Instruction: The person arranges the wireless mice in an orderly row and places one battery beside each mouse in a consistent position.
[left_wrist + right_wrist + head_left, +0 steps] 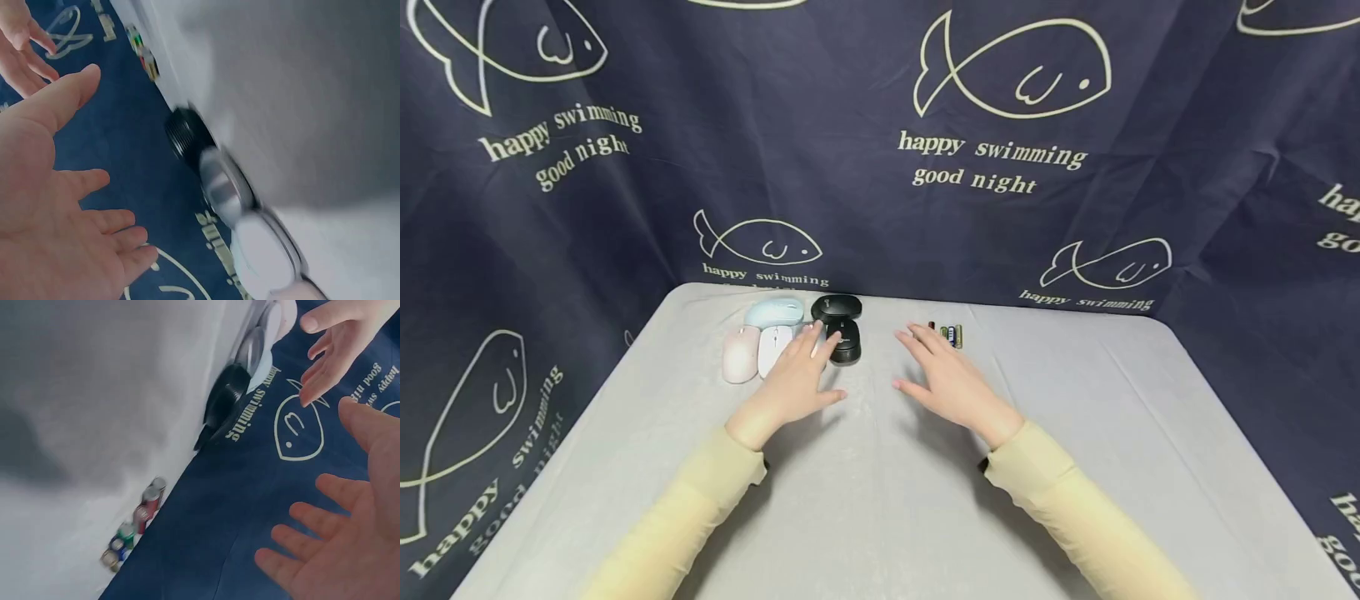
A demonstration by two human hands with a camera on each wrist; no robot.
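Note:
My left hand [797, 379] hovers with loosely spread fingers over the front of a group of computer mice. Beside its fingertips sits a black mouse [847, 348], with another black mouse [837, 307] behind it. A light blue mouse [773, 313], a white mouse [772, 348] and a pink mouse [741, 357] stand to the left. A grey mouse [224, 187] is mostly hidden by that hand in the head view. Holding nothing, my right hand [953, 383] is spread in front of several small batteries [955, 337], some of them covered by its fingers. Both palms look raised off the table.
A pale cloth covers the table [880, 508]. Behind and at both sides hangs a dark blue curtain [865, 183] with fish drawings and lettering, close to the table's back edge. The mice and batteries lie near that edge.

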